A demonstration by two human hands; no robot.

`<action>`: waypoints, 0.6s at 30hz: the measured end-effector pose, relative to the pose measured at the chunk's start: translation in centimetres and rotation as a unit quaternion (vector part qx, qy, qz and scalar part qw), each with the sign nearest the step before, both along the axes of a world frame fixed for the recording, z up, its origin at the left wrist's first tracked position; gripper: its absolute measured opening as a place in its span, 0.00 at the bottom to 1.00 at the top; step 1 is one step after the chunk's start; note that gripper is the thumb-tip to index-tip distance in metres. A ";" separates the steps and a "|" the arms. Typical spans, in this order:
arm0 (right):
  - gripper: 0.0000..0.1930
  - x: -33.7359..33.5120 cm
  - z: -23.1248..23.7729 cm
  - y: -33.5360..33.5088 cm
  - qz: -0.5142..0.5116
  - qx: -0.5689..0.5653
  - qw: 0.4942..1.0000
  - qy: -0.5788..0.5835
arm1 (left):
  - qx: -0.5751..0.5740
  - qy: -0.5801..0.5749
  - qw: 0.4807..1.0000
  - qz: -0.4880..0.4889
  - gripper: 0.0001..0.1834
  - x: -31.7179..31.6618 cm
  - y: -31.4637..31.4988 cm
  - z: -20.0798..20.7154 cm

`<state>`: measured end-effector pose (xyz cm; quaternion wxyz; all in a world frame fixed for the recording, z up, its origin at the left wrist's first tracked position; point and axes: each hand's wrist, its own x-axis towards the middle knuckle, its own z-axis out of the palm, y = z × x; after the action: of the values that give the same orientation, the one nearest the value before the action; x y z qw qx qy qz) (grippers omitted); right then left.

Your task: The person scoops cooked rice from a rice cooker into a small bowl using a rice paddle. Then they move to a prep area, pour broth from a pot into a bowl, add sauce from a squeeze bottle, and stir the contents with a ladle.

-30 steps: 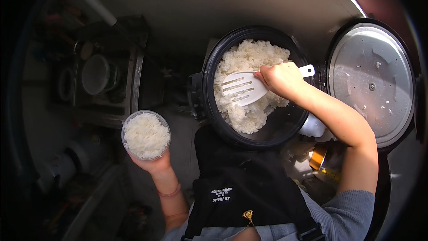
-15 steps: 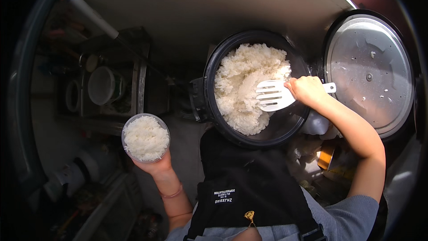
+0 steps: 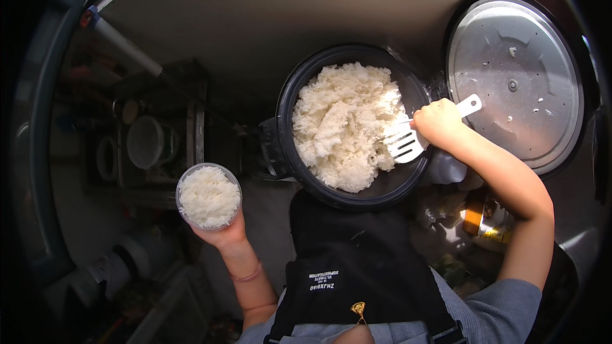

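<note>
Cooked white rice (image 3: 344,124) lies heaped in a large black rice cooker (image 3: 287,169), with bare pot wall showing on the right side. My right hand (image 3: 440,125) is closed round the handle of a white slotted spatula (image 3: 408,143). The spatula's slotted blade meets the right edge of the rice. Out to the left, my left hand (image 3: 223,232) holds up a clear round plastic tub (image 3: 240,194) from below, its fingers mostly hidden. Rice fills this tub to about the rim.
The cooker's hinged lid (image 3: 516,83) stands open at the right, with rice grains stuck to it. At the left, a dark rack or cart (image 3: 199,130) carries a white bucket (image 3: 145,142). Bags and an orange package (image 3: 473,213) lie below the lid.
The spatula has shifted toward the right edge of the rice and turned more steeply. The view has moved slightly. My left hand keeps the tub in nearly the same place.
</note>
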<state>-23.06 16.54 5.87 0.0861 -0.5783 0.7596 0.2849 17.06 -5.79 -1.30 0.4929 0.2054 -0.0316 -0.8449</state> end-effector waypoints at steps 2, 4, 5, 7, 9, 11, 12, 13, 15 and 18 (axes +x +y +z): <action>0.17 -0.9 2.6 -0.9 -0.052 -0.038 0.996 0.058 | 0.009 -0.003 1.000 0.008 0.26 0.6 0.2 -0.1; 0.19 -1.1 4.4 -2.1 -0.016 -0.104 0.992 0.073 | 0.021 -0.015 1.000 0.018 0.26 1.3 0.2 -0.5; 0.19 -0.9 4.9 -3.0 0.006 -0.129 0.990 0.064 | 0.025 -0.021 0.999 0.021 0.26 1.5 0.2 -0.7; 0.19 -0.3 5.0 -5.1 0.051 -0.178 0.981 0.051 | 0.029 -0.024 0.999 0.012 0.26 1.5 0.3 -0.8; 0.19 0.6 4.2 -7.7 0.087 -0.219 0.972 0.025 | 0.022 -0.020 1.000 0.001 0.26 1.5 0.4 -0.6; 0.18 1.7 0.8 -10.2 0.103 -0.169 0.980 -0.015 | 0.008 -0.005 1.000 -0.011 0.26 1.1 0.3 -0.3; 0.19 3.0 0.1 -11.3 0.057 -0.126 0.986 -0.095 | 0.011 -0.003 1.000 -0.011 0.26 1.1 0.3 -0.3; 0.19 3.8 -1.6 -11.3 0.062 -0.138 0.982 -0.111 | 0.011 -0.002 1.000 -0.007 0.26 0.8 0.5 -0.2; 0.20 5.6 -2.4 -9.9 0.141 -0.132 0.973 -0.126 | 0.006 -0.003 1.000 0.005 0.26 0.6 0.5 -0.1; 0.23 6.6 -5.0 -5.6 0.241 -0.105 0.954 -0.144 | 0.004 -0.004 1.000 0.013 0.26 1.0 0.3 -0.5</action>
<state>-16.44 10.95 0.84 0.0622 -0.7844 0.6032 0.1301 18.03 -5.44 -1.77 0.5028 0.2115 -0.0274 -0.8377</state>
